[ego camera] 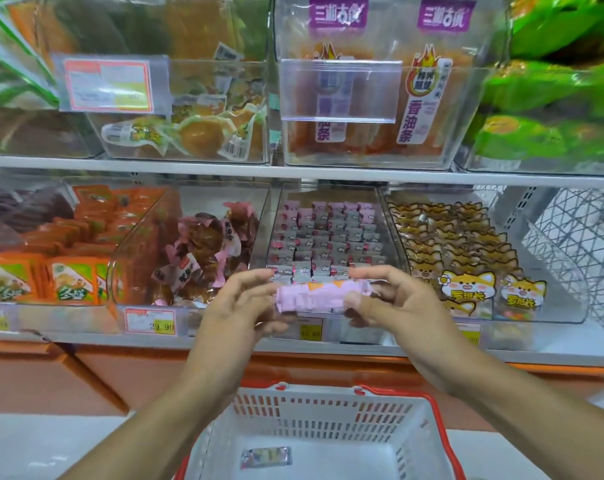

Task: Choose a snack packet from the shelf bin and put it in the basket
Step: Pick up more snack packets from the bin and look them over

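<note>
**Pink packet held in both hands over the basket**

The long pink plastic snack packet [323,295], with an orange patch on its upper face, lay level and sideways in the air in front of the lower shelf, its print too blurred to read. It sat just before the clear plastic shelf bin of small pink-and-grey wrapped snacks [328,233] and above the white slotted shopping basket with red rim and handles [328,415], well clear of the basket's rim.

The left hand [238,306] pinched the packet's left end, its fingers reaching forward above and its thumb below, so that grip was clamped on the packet. The right hand [394,299] held the right end in the same manner, fingers curled over the top edge and thumb pressed to the near face, likewise clamped on it. Both bare forearms rose from the lower corners and converged toward the packet, wrists slightly bent, palms turned partly toward each other.

A small silver-and-purple wrapped packet [266,457] lay flat on the basket's floor.

To the right of the pink bin stood a clear bin of yellow cartoon-fox packets [467,258]; to its left, a clear bin of brown snacks in pink-edged wrappers [203,247]. A red-framed price tag reading 29.90 [150,321] hung on the shelf edge.
</note>
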{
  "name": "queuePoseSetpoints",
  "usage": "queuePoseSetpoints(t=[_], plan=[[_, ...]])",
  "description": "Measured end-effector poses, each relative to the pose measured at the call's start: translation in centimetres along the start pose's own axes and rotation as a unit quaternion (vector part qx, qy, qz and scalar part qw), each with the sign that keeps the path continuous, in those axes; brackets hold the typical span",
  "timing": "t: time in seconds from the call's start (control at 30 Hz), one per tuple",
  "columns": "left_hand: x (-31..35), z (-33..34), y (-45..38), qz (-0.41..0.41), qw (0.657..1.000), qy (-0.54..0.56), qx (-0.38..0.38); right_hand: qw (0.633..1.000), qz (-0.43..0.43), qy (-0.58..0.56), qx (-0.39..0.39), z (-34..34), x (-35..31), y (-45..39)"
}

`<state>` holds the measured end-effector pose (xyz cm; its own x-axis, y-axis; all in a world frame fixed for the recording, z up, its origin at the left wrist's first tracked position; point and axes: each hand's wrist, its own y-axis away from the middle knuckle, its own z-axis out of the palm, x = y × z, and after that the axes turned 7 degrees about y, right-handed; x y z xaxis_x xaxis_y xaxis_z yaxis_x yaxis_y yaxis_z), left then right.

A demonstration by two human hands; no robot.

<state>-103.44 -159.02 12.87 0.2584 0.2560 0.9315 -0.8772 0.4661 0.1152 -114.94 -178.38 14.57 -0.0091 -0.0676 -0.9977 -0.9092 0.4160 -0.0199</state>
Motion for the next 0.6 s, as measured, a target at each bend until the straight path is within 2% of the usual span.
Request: queuePoseSetpoints(t=[0.13,0.2,0.27,0.43,0.53,0.6], plan=[[0.2,0.1,0.6,0.009,0.993,-0.081,-0.080,0.996,0.082,-0.031,0.002,0.3,0.4,-0.4],[0.2,0.1,0.7,0.005,0.992,-0.101,-0.075,0.991,0.126,-0.053,-0.002,0.4,0.5,-0.6],[0.3,0.3,0.8,-0.012,0.997,-0.059,-0.058,0.990,0.135,-0.042,-0.013,0.2,0.5,-0.7],[0.1,0.6,0.3,-0.097,0.995,0.014,0.008,0.995,0.036,0.032,-0.088,-0.7,0.2,-0.8],[0.1,0.9,0.5,-0.141,0.990,-0.015,-0.013,0.989,-0.037,0.115,-0.082,-0.5,0.5,-0.4],[0.1,1.0,0.6,-0.144,0.989,-0.037,-0.023,0.994,-0.039,0.081,-0.063,-0.2,0.7,-0.3]])
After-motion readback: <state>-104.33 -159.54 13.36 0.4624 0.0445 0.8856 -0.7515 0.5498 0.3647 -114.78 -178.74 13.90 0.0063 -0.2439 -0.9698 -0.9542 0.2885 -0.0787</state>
